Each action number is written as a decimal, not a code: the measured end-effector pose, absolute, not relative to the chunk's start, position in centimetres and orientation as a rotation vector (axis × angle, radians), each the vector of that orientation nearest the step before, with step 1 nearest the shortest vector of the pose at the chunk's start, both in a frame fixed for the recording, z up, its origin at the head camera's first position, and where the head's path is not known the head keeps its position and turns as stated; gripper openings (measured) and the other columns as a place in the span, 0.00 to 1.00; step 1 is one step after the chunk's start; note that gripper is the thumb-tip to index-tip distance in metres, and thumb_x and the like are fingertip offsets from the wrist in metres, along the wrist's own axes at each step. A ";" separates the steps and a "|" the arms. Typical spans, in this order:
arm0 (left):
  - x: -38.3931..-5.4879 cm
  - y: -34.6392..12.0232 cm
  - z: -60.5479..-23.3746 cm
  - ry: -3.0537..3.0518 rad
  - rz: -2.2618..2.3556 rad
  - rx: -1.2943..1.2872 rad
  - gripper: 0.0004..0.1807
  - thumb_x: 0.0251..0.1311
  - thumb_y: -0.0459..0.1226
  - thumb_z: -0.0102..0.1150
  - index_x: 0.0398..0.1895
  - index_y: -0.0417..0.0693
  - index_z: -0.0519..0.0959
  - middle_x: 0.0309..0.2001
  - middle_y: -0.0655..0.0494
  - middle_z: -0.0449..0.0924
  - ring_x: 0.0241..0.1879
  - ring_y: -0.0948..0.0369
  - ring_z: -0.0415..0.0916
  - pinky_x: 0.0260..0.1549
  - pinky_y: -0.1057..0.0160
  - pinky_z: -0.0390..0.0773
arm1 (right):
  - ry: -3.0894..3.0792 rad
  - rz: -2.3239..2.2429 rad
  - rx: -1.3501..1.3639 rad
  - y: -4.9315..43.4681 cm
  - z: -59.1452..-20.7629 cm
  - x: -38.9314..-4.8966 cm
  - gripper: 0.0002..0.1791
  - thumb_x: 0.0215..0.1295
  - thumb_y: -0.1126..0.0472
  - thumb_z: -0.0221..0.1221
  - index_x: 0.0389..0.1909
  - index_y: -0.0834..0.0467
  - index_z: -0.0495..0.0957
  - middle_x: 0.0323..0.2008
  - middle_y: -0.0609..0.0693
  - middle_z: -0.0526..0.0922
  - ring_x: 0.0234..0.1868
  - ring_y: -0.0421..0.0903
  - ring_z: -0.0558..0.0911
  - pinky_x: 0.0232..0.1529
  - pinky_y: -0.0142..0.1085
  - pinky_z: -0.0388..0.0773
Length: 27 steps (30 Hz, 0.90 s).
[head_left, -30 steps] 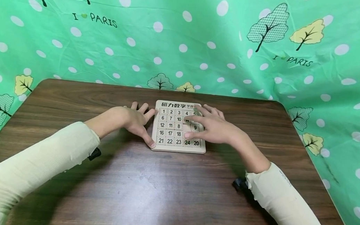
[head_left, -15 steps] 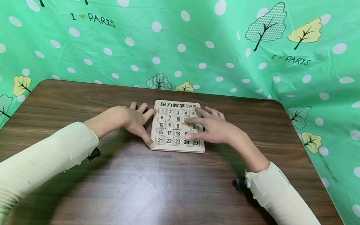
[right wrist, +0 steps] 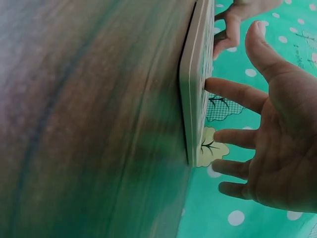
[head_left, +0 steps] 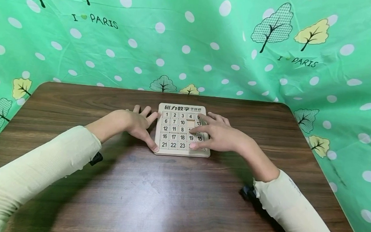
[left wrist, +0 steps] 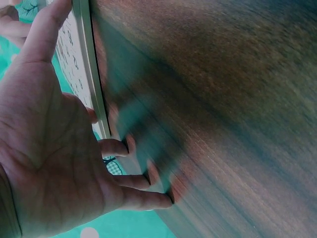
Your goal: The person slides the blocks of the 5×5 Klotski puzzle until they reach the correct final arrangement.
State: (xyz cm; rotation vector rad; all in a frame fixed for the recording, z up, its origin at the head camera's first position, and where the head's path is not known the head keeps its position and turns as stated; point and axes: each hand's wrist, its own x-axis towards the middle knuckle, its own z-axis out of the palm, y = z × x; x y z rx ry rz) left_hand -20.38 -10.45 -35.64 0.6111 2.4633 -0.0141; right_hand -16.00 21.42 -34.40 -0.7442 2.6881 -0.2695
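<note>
A pale number sliding puzzle [head_left: 174,129] lies flat on the table, its numbered tiles in rows under a printed heading. My left hand [head_left: 136,123] is spread along its left side, thumb at the lower left corner and index finger at the upper left edge. The other left fingers rest on the tabletop in the left wrist view. Over the puzzle's right part is my right hand [head_left: 224,135], fingers extended, the index fingertip on a tile in the third row. That tile's number is mostly hidden. A gap [head_left: 190,124] shows in the second row, below tile 4.
The brown wooden table [head_left: 128,194] extends around the puzzle. Behind it hangs a green cloth [head_left: 178,29] with white dots and printed trees. Dark wrist straps [head_left: 248,192] sit under both pale sleeves.
A tile in the fourth column has slid down one row under my right index finger, so the gap is now in the second row. The left hand stays in place.
</note>
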 end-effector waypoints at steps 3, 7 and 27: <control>-20.3 -10.5 -35.4 2.459 0.004 0.615 0.80 0.47 0.84 0.70 0.95 0.61 0.41 0.93 0.35 0.38 0.89 0.22 0.35 0.79 0.13 0.51 | 2.699 -0.303 -0.746 21.4 -34.4 -16.4 0.35 0.74 0.29 0.68 0.76 0.38 0.83 0.93 0.60 0.51 0.92 0.74 0.47 0.86 0.79 0.44; -20.2 -10.5 -35.3 2.454 0.014 0.623 0.80 0.49 0.83 0.70 0.95 0.59 0.41 0.93 0.34 0.37 0.89 0.21 0.34 0.79 0.12 0.51 | 2.696 -0.313 -0.749 21.0 -34.6 -16.9 0.39 0.75 0.27 0.66 0.82 0.35 0.75 0.94 0.60 0.47 0.92 0.74 0.45 0.86 0.79 0.42; -20.3 -10.5 -35.3 2.450 0.007 0.609 0.79 0.50 0.83 0.70 0.95 0.59 0.41 0.94 0.34 0.36 0.90 0.22 0.34 0.80 0.13 0.50 | 2.692 -0.250 -0.660 21.6 -34.7 -17.4 0.41 0.74 0.25 0.65 0.83 0.34 0.74 0.94 0.59 0.46 0.93 0.74 0.43 0.86 0.79 0.40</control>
